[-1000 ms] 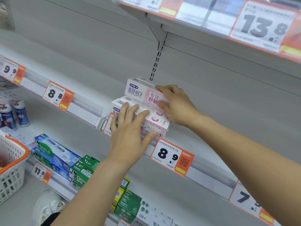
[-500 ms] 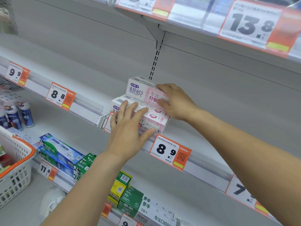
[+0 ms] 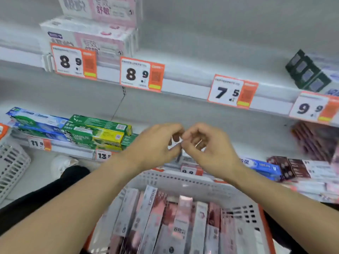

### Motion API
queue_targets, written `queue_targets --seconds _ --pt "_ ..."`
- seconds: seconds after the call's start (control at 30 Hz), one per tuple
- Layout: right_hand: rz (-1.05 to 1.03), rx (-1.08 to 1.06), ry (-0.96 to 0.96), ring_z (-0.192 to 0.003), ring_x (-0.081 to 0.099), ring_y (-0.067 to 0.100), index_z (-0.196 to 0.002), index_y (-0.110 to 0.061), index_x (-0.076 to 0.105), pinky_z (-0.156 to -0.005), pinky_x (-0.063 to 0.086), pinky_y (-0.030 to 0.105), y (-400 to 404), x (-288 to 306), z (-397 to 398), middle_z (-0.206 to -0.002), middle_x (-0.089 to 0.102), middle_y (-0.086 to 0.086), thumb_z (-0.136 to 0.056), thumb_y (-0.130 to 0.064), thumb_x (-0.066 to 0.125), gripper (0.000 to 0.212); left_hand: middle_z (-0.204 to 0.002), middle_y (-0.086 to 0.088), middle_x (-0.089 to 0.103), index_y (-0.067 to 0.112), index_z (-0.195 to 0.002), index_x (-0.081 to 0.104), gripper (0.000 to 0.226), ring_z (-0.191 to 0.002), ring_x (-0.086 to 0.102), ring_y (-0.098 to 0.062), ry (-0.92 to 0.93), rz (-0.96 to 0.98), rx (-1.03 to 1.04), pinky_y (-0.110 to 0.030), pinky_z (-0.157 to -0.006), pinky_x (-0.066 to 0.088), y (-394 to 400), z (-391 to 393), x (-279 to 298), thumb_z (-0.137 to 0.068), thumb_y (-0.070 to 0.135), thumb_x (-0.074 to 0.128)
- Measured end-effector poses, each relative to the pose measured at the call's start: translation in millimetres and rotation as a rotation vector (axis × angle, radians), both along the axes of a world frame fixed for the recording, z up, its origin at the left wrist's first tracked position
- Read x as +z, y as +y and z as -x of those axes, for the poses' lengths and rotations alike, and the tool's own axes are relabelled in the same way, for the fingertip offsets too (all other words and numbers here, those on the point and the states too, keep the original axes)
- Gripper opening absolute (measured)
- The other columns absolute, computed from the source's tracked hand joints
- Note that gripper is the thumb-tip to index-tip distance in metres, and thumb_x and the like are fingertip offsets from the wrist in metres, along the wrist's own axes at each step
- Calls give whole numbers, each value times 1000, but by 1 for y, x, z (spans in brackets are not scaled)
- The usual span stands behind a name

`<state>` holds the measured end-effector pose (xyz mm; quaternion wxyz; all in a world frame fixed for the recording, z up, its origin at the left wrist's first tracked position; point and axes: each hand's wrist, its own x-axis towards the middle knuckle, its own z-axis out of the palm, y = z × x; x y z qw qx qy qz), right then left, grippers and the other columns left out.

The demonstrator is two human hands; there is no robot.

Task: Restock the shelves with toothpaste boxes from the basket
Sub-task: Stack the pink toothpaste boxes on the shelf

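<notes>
Head view: grey shelves (image 3: pixel 183 110), orange price tags (image 3: pixel 141 74), basket (image 3: pixel 183 182) below.

toothpaste boxes (image 3: pixel 165 222): pink, grey | basket (image 3: pixel 236 215): white, orange rim | price tags (image 3: pixel 142 74): white-orange
</notes>
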<state>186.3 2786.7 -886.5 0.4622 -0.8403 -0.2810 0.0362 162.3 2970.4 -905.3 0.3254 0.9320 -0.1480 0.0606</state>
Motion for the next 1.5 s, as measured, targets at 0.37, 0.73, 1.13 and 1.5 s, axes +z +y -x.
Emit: queue_targets --seconds 0.37,0.73,1.13,1.5 --pt "705 172 424 -101 61 20 -117 -12 64 -88 48 29 -137 -159 47 -109 65 4 -80 -29 80 43 -148 -7 40 17 -147 38 69 -138 38 -29 658 -452 -239 -41 -114 33 -85 67 -185 -90 42 67" --pt "659 53 521 -134 44 26 -153 -15 26 -106 45 42 -137 -235 76 -151 29 6 -72 -32 85 101 -168 3 -5 25 -159 -5 117 -154 -7 -20 687 -456 -243 -44 -124 -3 -116 71 -242 -80 59 73" --pt "908 73 535 -113 54 38 -142 -3 35 -84 53 39 -108 -235 91 -140 35 21 -73 -47 82 94 -164 0 20 29 -157 24 90 -151 14 -24 709 -320 -226 -51 -123 15 -106 58 -242 -85 42 75" --pt "663 -67 716 -77 73 20 -89 -11 54 -52 50 30 -106 -207 94 -81 69 4 -77 -24 80 32 -152 -4 41 25 -136 57 57 -144 28 -27 667 -175 -159 -45 -120 24 -102 69 -235 -84 29 78"
